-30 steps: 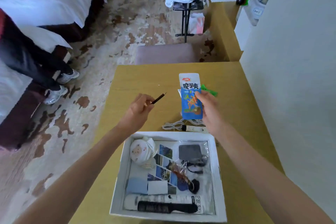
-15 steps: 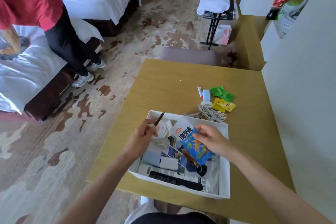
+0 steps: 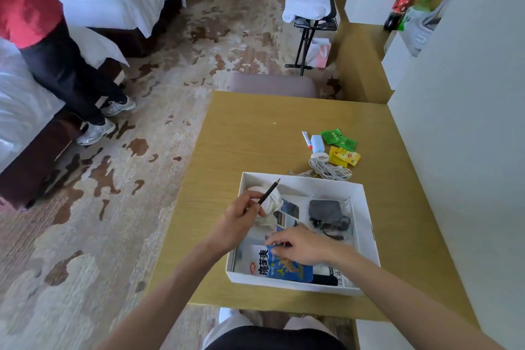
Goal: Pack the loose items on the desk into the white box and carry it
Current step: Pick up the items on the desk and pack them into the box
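The white box (image 3: 366, 224) sits on the wooden desk (image 3: 255, 136). My left hand (image 3: 241, 221) hovers over the box's left side, holding a dark pencil (image 3: 269, 192) with its point up. My right hand (image 3: 301, 244) presses a blue snack packet (image 3: 279, 266) flat at the box's near side, fingers on its top edge. A white ball-shaped item (image 3: 274, 199), photos (image 3: 288, 210), a dark pouch with cable (image 3: 326, 213) and a black comb (image 3: 325, 279) lie inside. Beyond the box, a coiled white cord (image 3: 329, 169), yellow sachets (image 3: 345, 156), green sachets (image 3: 338, 138) and a small tube (image 3: 306, 139) are loose on the desk.
A white wall panel (image 3: 454, 150) borders the desk's right side. A padded stool (image 3: 272, 84) stands at the far edge. A person in red top and dark trousers (image 3: 56, 65) stands by the beds at left. A folding rack with white laundry (image 3: 309, 3) is farther back.
My right hand has carried the blue packet from above the desk down into the box and laid it flat near the front. The left hand with the pencil moved over the box.
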Demonstrator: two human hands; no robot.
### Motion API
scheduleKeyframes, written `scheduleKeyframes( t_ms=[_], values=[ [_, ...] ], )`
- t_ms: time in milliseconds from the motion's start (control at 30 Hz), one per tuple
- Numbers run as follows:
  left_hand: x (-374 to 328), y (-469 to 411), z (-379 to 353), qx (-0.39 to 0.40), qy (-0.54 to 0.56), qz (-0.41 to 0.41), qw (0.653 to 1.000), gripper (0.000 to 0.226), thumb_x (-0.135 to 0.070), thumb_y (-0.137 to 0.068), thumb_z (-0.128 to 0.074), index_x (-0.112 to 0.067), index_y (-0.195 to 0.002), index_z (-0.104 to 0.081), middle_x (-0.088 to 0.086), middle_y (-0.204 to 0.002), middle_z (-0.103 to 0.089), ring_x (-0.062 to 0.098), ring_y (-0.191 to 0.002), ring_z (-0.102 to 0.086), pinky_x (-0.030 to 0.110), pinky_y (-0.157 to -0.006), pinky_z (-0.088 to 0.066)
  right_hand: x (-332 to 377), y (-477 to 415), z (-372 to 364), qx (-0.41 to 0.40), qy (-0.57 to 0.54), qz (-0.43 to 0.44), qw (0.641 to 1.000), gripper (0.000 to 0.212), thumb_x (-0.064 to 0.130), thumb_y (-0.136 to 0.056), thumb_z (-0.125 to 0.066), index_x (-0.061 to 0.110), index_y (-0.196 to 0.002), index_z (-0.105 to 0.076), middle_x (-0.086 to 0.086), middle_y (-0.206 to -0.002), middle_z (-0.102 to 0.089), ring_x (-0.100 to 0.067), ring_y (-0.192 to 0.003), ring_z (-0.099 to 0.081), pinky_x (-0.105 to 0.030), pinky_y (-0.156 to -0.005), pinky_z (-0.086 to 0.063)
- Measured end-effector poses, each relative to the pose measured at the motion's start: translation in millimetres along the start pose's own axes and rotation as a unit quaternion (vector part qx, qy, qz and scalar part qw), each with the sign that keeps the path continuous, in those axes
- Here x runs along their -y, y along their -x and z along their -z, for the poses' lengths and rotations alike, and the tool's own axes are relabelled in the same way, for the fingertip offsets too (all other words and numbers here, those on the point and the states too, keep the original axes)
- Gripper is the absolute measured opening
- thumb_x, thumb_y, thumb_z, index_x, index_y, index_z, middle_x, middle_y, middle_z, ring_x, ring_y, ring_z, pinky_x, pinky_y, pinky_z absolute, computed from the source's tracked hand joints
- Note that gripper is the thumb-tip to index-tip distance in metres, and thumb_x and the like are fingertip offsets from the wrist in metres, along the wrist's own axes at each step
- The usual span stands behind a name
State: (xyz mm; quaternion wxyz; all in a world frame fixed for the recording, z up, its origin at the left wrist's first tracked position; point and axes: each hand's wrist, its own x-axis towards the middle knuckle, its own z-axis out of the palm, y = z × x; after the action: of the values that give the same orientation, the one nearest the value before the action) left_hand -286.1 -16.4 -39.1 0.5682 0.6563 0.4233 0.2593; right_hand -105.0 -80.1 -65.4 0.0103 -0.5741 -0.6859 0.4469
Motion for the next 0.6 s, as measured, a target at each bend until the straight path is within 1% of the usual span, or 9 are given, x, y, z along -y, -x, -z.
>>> scheduleKeyframes(
  t_ms=[67,133,167,267,333,433,467,533,600],
  values=[
    [0,-2,4,0.023,-0.001,-0.002,1.000,0.030,-0.008,-0.096,-0.043,-0.034,-0.100,-0.057,-0.005,-0.081,-0.065,0.015,-0.062,-0.043,0.035,-0.058,-0.035,2,4,-3,-0.007,0.051,0.024,0.998,0.025,0.027,-0.099,-0.048,0.023,-0.119,-0.064,0.000,-0.108,-0.071,-0.013,-0.091,-0.064,-0.031,-0.082,-0.049],
    [-1,-4,7,0.039,-0.005,-0.008,0.999,0.028,-0.008,-0.096,-0.045,-0.033,-0.101,-0.057,-0.006,-0.081,-0.066,0.015,-0.061,-0.044,0.034,-0.056,-0.037,2,11,3,-0.079,0.084,0.031,0.993,0.024,0.028,-0.098,-0.049,0.024,-0.115,-0.066,0.004,-0.105,-0.070,-0.010,-0.089,-0.063,-0.030,-0.079,-0.051],
    [-2,-5,8,0.047,-0.014,-0.011,0.999,0.027,-0.009,-0.095,-0.046,-0.033,-0.102,-0.057,-0.006,-0.082,-0.067,0.013,-0.060,-0.046,0.033,-0.057,-0.039,0,15,9,-0.126,0.065,0.022,0.990,0.024,0.028,-0.098,-0.050,0.023,-0.114,-0.067,0.005,-0.105,-0.070,-0.008,-0.089,-0.063,-0.028,-0.079,-0.052],
    [-4,-9,5,0.089,-0.063,-0.010,0.994,0.018,-0.015,-0.094,-0.052,-0.031,-0.101,-0.057,-0.007,-0.085,-0.071,0.008,-0.060,-0.051,0.028,-0.060,-0.043,-10,31,29,-0.225,-0.068,-0.022,0.972,0.021,0.029,-0.096,-0.054,0.022,-0.112,-0.067,0.008,-0.100,-0.071,-0.006,-0.089,-0.066,-0.026,-0.080,-0.054],
    [-4,-14,0,0.117,-0.124,-0.020,0.985,0.013,-0.020,-0.093,-0.055,-0.032,-0.098,-0.056,-0.011,-0.088,-0.071,0.001,-0.063,-0.054,0.017,-0.061,-0.042,-14,42,37,-0.244,-0.177,-0.031,0.953,0.018,0.030,-0.095,-0.056,0.025,-0.109,-0.065,0.009,-0.097,-0.072,-0.005,-0.090,-0.068,-0.023,-0.079,-0.054],
    [-2,-21,-11,0.140,-0.196,-0.055,0.969,0.011,-0.023,-0.092,-0.057,-0.026,-0.102,-0.059,-0.011,-0.096,-0.069,0.002,-0.074,-0.058,0.008,-0.064,-0.041,-18,53,39,-0.267,-0.319,-0.025,0.909,0.015,0.028,-0.091,-0.063,0.025,-0.106,-0.065,0.006,-0.086,-0.075,-0.008,-0.079,-0.070,-0.017,-0.067,-0.053],
    [-1,-23,-15,0.151,-0.215,-0.067,0.963,0.013,-0.023,-0.092,-0.057,-0.023,-0.105,-0.059,-0.009,-0.099,-0.068,0.003,-0.079,-0.058,0.006,-0.066,-0.041,-21,56,39,-0.273,-0.319,-0.024,0.907,0.014,0.026,-0.090,-0.065,0.024,-0.104,-0.067,0.004,-0.084,-0.074,-0.010,-0.076,-0.070,-0.017,-0.066,-0.052],
    [1,-28,-21,0.176,-0.257,-0.086,0.946,0.015,-0.023,-0.093,-0.056,-0.021,-0.107,-0.058,-0.006,-0.105,-0.068,0.006,-0.086,-0.059,0.004,-0.069,-0.040,-29,59,35,-0.270,-0.250,-0.033,0.929,0.009,0.020,-0.089,-0.067,0.018,-0.097,-0.070,-0.001,-0.080,-0.074,-0.016,-0.074,-0.068,-0.021,-0.065,-0.053],
    [3,-31,-26,0.201,-0.312,-0.109,0.922,0.014,-0.022,-0.093,-0.055,-0.022,-0.107,-0.057,-0.003,-0.106,-0.068,0.011,-0.089,-0.061,0.016,-0.075,-0.047,-39,57,29,-0.249,-0.196,-0.058,0.947,0.004,0.015,-0.088,-0.068,0.015,-0.090,-0.071,-0.003,-0.080,-0.072,-0.021,-0.076,-0.067,-0.027,-0.071,-0.052]
  ],
)
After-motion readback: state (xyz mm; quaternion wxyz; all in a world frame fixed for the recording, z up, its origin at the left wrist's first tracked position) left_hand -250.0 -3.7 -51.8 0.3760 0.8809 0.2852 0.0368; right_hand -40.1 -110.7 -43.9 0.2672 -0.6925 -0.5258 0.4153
